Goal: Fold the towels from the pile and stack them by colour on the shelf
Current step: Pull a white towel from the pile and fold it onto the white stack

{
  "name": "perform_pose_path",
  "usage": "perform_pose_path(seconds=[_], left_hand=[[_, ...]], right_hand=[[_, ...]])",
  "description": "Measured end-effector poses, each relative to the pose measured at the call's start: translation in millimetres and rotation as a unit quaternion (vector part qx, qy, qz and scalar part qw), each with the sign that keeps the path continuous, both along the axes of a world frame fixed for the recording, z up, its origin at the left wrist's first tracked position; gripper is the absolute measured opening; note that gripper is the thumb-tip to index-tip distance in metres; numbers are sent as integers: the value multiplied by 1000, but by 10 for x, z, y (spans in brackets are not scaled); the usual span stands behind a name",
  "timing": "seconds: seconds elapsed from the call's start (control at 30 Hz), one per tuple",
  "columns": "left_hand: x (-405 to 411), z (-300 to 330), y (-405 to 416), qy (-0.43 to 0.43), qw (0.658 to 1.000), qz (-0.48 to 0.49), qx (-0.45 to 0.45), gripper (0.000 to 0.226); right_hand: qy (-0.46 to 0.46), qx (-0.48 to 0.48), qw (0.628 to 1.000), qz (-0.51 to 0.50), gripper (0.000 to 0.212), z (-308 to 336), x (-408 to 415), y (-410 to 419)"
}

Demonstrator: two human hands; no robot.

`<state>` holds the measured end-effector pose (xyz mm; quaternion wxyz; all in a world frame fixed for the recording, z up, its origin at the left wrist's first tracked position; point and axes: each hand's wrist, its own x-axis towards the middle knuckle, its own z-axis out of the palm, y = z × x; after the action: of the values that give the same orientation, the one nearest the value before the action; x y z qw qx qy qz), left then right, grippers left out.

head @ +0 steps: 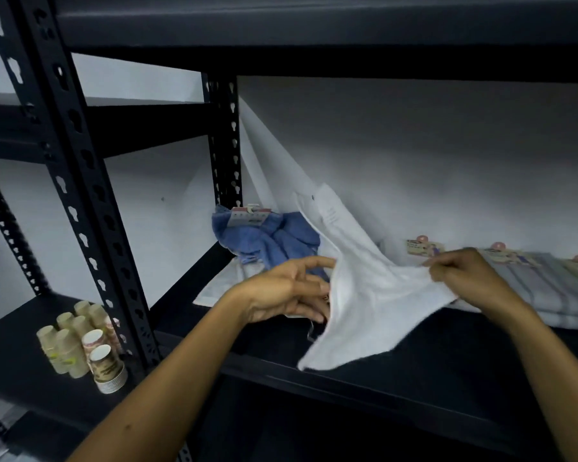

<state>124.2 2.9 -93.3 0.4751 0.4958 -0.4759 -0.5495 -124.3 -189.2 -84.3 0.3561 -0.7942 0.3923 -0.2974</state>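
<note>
A white towel (364, 295) hangs unfolded over the black shelf (431, 378), stretched between my hands. My right hand (464, 271) pinches its upper right edge. My left hand (291, 291) has its fingers spread at the towel's left edge, some tucked behind the cloth. Behind the towel, a crumpled blue towel (264, 241) with a paper tag lies on the pile at the back left. Folded pale striped towels (548, 281) with tags lie in a row on the right of the shelf.
Black perforated uprights (80, 181) frame the shelf unit, and another board runs close overhead. Stacks of paper cups (80, 341) stand on the neighbouring shelf to the left. A white wall is behind.
</note>
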Motion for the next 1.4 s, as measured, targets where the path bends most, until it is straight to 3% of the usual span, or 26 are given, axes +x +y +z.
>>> perform_pose_path(seconds=[0.07,0.17,0.23,0.3,0.43,0.53,0.67,0.77,0.87,0.93,1.03,1.07,1.2,1.3,1.4], left_hand=[[-26,-86,-23,-52,997,-41,33,44],[-71,-91,-133,-74,992,94,27,29],[-104,-35,-224,-65,980,190,1,15],[-152,22,-314,-48,968,245,-12,11],[-245,87,-471,-61,943,327,1,26],[-244,94,-531,6,920,391,36,39],[-262,86,-533,65,910,409,31,46],[-286,105,-501,34,911,410,5,37],[-258,55,-474,-56,907,416,-22,38],[-238,43,-445,-65,909,410,-39,43],[-176,125,-387,-103,925,358,-78,43],[-156,185,-369,-107,935,325,-94,43],[-157,558,-313,-119,964,193,-143,48],[-148,862,-322,-146,963,150,-170,53],[-103,1075,-404,-144,944,209,-212,53]], right_hand=[[140,-10,989,40,28,-64,-231,-54],[234,-2,970,59,18,-127,-403,-119],[207,-24,978,23,7,-104,-383,-79],[148,-74,986,-17,14,-86,-264,-21],[33,-128,991,5,25,-87,169,111],[73,-132,982,109,45,-83,460,130],[122,-114,966,196,46,-93,628,220],[142,-164,937,275,42,-162,652,356],[167,-96,930,312,34,-223,623,401],[98,-48,964,244,45,-150,615,340],[-40,-76,987,137,22,61,606,169],[-56,-71,988,129,25,170,604,123],[-128,126,954,241,55,563,578,117],[-163,106,946,260,53,830,540,171],[-220,48,951,212,34,1069,561,169]])
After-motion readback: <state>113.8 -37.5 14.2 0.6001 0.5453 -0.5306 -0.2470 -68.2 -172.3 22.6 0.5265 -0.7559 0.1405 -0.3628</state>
